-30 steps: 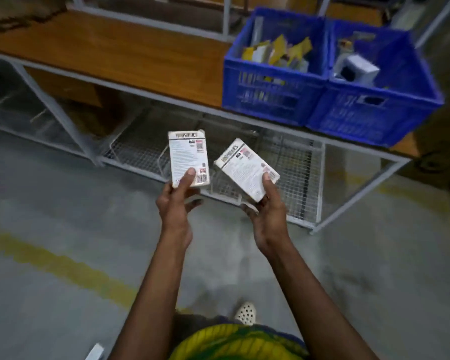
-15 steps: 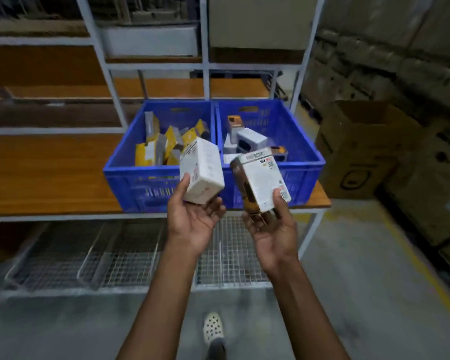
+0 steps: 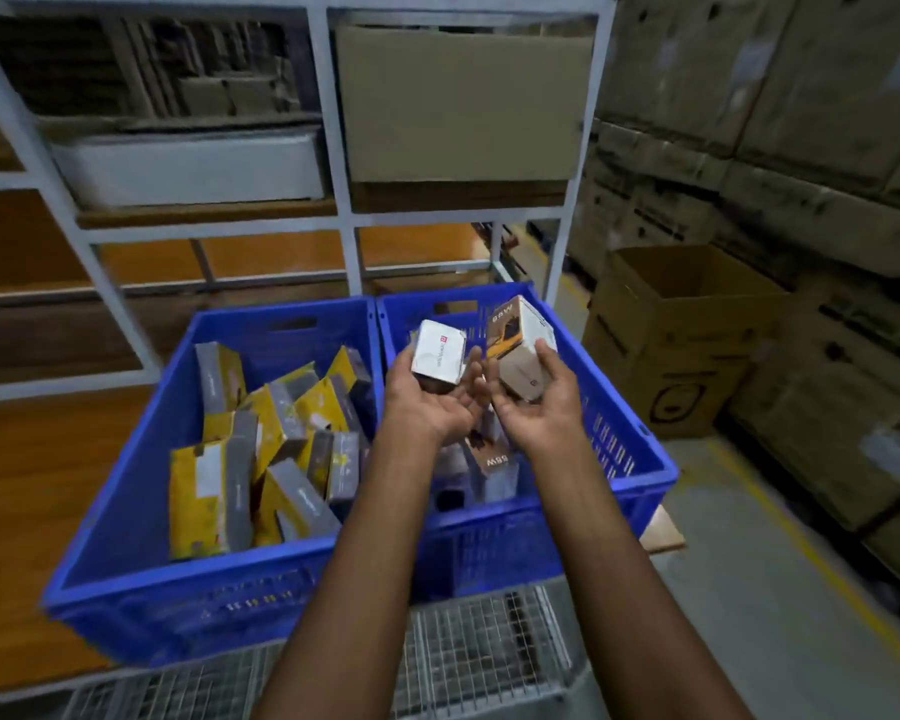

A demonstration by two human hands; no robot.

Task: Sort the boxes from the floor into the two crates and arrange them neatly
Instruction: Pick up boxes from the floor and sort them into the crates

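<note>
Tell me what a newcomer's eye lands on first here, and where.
Two hands at the centre: the left hand holds a small white cardboard box, the right hand a white and orange cardboard box, both above the right blue plastic crate. Beside it, the left blue plastic crate holds a jumble of yellow and grey cardboard boxes.

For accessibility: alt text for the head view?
The left hand holds a white cardboard box and the right hand an orange-printed cardboard box over the right blue plastic crate; the left blue plastic crate holds yellow boxes.
</note>
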